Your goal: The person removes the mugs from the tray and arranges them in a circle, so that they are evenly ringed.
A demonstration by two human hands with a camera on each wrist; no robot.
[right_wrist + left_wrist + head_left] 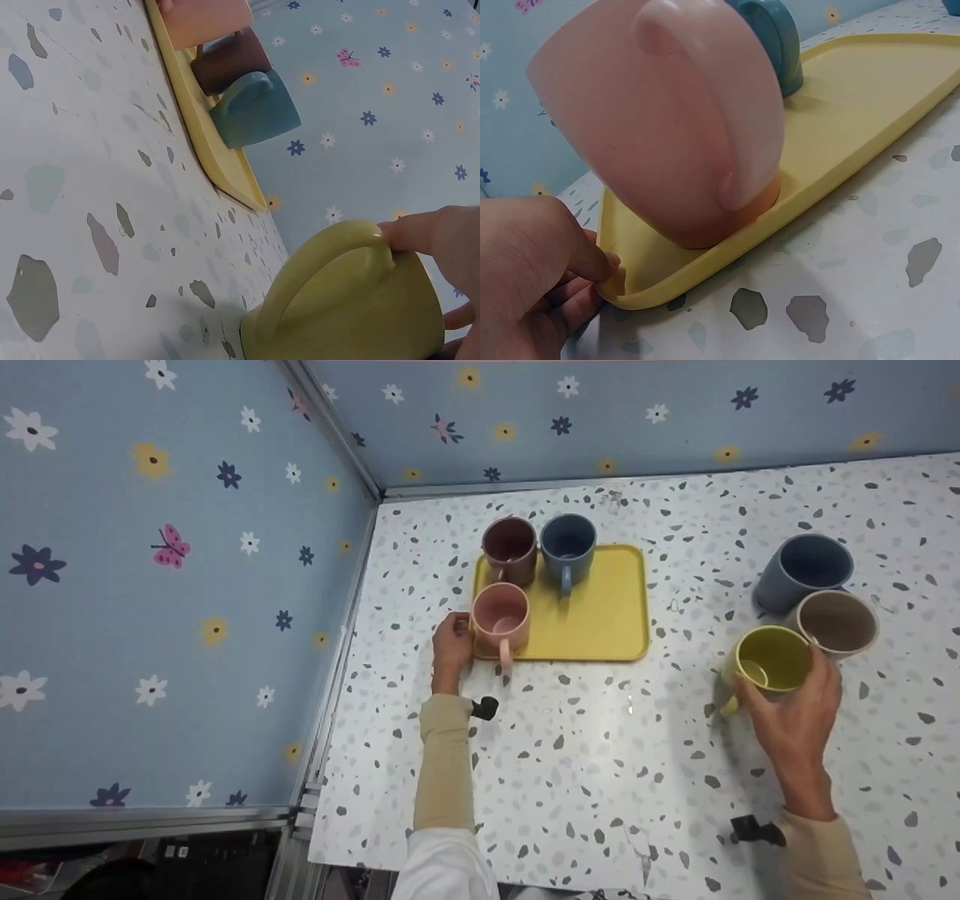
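My left hand (452, 649) pinches the near left corner of a yellow tray (855, 154), thumb over the rim and fingers against its outside. Close to that corner a pink mug (660, 120) stands on the tray, its handle facing me. Behind it on the tray are a dark maroon mug (510, 547) and a blue mug (568, 547). Over on the right, my right hand (799, 712) grips a yellow-green mug (352, 307) around its rim from above. That mug's handle points toward the near left.
A beige mug (838, 622) stands right beside the yellow-green one, and a second blue mug (802, 574) is just behind. All rest on a white speckled table (562, 765). Blue flowered panels (225, 510) border the left and back sides.
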